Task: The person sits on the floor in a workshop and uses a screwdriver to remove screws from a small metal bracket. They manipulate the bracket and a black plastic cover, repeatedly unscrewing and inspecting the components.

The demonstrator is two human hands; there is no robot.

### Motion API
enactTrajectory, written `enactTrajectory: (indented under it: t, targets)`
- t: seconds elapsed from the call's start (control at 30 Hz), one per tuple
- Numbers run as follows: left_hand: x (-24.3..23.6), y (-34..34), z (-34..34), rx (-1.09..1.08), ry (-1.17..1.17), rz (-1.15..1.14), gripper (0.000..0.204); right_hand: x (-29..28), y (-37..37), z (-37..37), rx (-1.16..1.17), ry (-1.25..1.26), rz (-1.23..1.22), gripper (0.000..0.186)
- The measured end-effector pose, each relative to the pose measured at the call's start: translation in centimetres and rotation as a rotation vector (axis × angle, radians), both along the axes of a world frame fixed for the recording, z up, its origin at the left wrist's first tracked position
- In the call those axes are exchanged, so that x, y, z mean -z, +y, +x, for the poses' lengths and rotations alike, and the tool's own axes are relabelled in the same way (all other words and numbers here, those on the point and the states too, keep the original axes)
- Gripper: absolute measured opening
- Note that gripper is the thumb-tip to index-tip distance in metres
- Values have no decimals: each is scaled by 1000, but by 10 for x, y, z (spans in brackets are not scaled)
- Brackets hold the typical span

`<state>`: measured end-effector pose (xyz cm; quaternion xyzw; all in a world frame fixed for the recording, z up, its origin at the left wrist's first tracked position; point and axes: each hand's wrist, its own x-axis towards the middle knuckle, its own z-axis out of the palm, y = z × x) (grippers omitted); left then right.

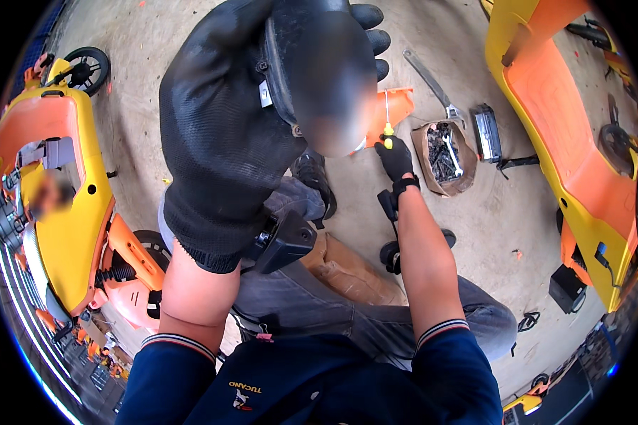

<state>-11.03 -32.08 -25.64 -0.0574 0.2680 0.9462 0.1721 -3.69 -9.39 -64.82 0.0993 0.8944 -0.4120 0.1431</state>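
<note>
Screwdriver (388,132), yellow-handled, sits pinched in the right hand (395,157) over an orange panel (400,105) near a paper bag (425,159), while the raised left hand (223,124) curls its fingers around a black rounded part (326,71).

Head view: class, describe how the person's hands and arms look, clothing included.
The left hand wears a black textured glove with a ribbed cuff; a black boxy device sits at that wrist. The right hand wears a black glove and black wrist strap, a smaller black device beside it. Navy short sleeves have striped red-and-white edges.
</note>
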Motion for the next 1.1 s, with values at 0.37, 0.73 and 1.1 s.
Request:
enactTrajectory:
  t: [0.37, 0.73, 1.1]
  targets:
    - [12, 15, 1, 39, -22, -124, 50, -37, -24, 80, 72, -33, -128, 35]
    - [25, 31, 15, 190, 63, -271, 45, -152, 74, 71, -4, -353, -231, 32]
    - [68, 26, 26, 453, 429, -613, 53, -324, 112, 92, 140, 46, -234, 42]
